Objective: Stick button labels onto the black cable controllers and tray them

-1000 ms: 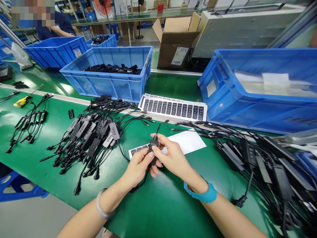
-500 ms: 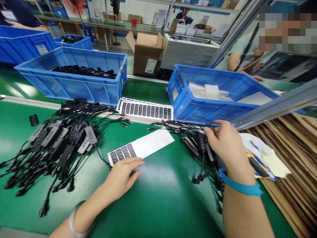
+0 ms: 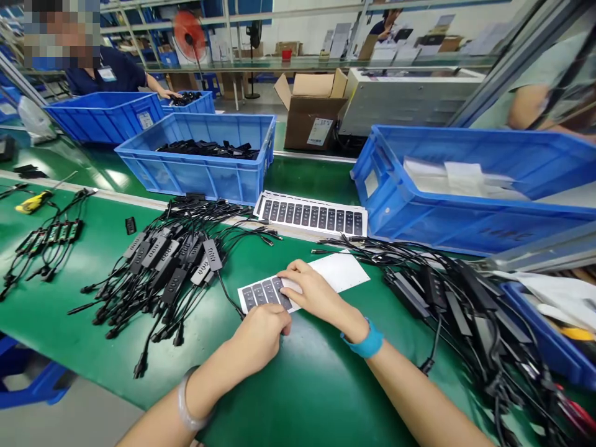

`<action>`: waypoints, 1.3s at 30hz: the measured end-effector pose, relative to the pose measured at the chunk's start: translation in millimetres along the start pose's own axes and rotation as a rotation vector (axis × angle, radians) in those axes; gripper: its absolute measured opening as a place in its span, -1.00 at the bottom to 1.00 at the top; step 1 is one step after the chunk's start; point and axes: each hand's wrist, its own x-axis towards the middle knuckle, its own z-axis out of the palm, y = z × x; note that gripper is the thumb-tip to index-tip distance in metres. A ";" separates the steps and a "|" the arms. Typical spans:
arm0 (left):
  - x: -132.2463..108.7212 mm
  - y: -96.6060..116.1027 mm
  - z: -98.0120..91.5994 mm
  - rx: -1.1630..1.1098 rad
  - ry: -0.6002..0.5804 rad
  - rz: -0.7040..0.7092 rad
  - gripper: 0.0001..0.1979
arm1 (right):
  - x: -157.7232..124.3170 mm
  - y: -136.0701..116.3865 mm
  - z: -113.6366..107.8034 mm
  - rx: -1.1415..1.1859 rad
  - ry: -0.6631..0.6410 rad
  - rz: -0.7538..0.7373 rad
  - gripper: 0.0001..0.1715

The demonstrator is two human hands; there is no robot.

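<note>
- The sheet (image 3: 343,271) lies flat on the counter (image 3: 302,388), just beyond the left hand (image 3: 263,338), toward 12 to 1 o'clock from it, and partly under the right hand (image 3: 314,295).
- Its long axis runs from 8 to 2 o'clock; the right hand, reaching in from 4 o'clock, is the nearer, lying across its middle.
- The sheet is white, with dark labels (image 3: 259,294) bearing small pale marks at its 8 o'clock end; its 2 o'clock end is plain.
- The right hand's thumb and forefinger stand a little apart at the last visible label; whether they grip it is unclear.
- The left hand is curled at the sheet's near edge; its fingertips are hidden, so I can't say if it has hold of anything.
- From the sheet, other label sheets (image 3: 310,215) lie at 12 o'clock, cabled units at 9 (image 3: 172,282) and 3 o'clock, and a blue bin (image 3: 195,176) toward 11.
</note>
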 end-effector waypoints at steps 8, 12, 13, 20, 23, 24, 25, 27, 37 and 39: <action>1.6 -6.6 -12.9 -0.008 0.137 0.019 -0.67 | -2.2 -14.8 -38.0 0.557 0.231 0.045 -0.71; 0.5 -30.2 -41.9 0.374 0.650 -0.419 -0.68 | 0.1 -26.5 -49.0 0.765 0.364 0.160 -0.72; -0.5 -38.1 -48.6 0.471 0.691 -0.553 -0.55 | 0.3 -29.8 -49.2 0.802 0.373 0.173 -0.72; -4.7 -63.0 -61.0 0.178 0.791 -0.614 -0.53 | -0.3 -44.3 -40.9 0.896 0.327 0.172 -0.74; 2.2 -47.4 -50.8 -0.459 0.789 -0.410 -0.66 | 0.5 -47.5 -38.8 0.918 0.353 0.179 -0.74; 5.4 -40.8 -45.9 -0.698 0.738 -0.366 -0.67 | 1.1 -48.4 -38.3 0.920 0.365 0.185 -0.73; 8.6 -34.2 -40.6 -0.923 0.677 -0.338 -0.67 | 1.8 -48.9 -37.7 0.921 0.377 0.191 -0.72; 13.8 -22.4 -29.9 -1.281 0.558 -0.318 -0.65 | 3.2 -48.6 -35.9 0.924 0.386 0.210 -0.69; 11.3 2.0 -14.5 -1.641 0.152 -0.291 -0.47 | 6.5 -38.9 -18.5 0.881 0.292 0.305 -0.63; 10.7 2.5 -13.4 -1.652 0.137 -0.274 -0.47 | 6.4 -39.5 -16.0 0.867 0.269 0.315 -0.62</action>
